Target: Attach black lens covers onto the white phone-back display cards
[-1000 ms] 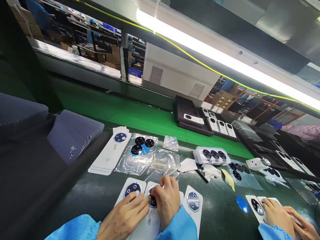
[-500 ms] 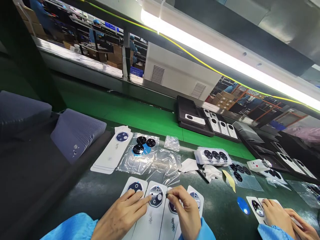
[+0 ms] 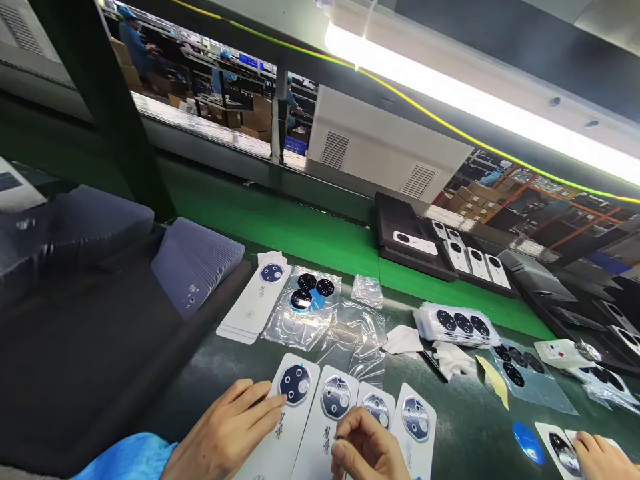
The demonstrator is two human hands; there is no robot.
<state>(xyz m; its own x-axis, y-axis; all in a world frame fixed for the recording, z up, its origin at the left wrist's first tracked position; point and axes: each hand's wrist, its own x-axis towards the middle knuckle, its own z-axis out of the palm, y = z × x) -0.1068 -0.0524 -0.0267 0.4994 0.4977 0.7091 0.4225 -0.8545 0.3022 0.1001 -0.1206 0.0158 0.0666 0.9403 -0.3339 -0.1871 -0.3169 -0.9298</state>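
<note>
Four white panels [image 3: 316, 445] are laid nearly side by side on the dark green table [image 3: 465, 413], near and centre, each with a dark ring-marked disc [image 3: 295, 385] at its far end. Judged by pose, close fingertip work at these discs is in hand; the exact detail being handled cannot be told. For the next move, a fine pinch is called for from one hand and a light steadying touch from the other, with panels kept from sliding and disc faces from being smudged. The left hand [image 3: 230, 423] is held palm down, fingers extended and loosely spread, tips over the leftmost panel [image 3: 293, 430] just beside its disc; nothing is seen gripped, and whether the panel is pressed cannot be told. The right hand [image 3: 377, 447] is held half curled over the third panel [image 3: 376, 399], thumb and index finger nearly brought together; a tiny dark spot is seen at the tips, too small for a hold to be confirmed. The rightmost panel [image 3: 417, 453] is touched by neither hand. Farther left, a stack of white panels [image 3: 250, 310] is set beside a clear plastic sheet [image 3: 280, 327] with black discs [image 3: 303, 299].
</note>
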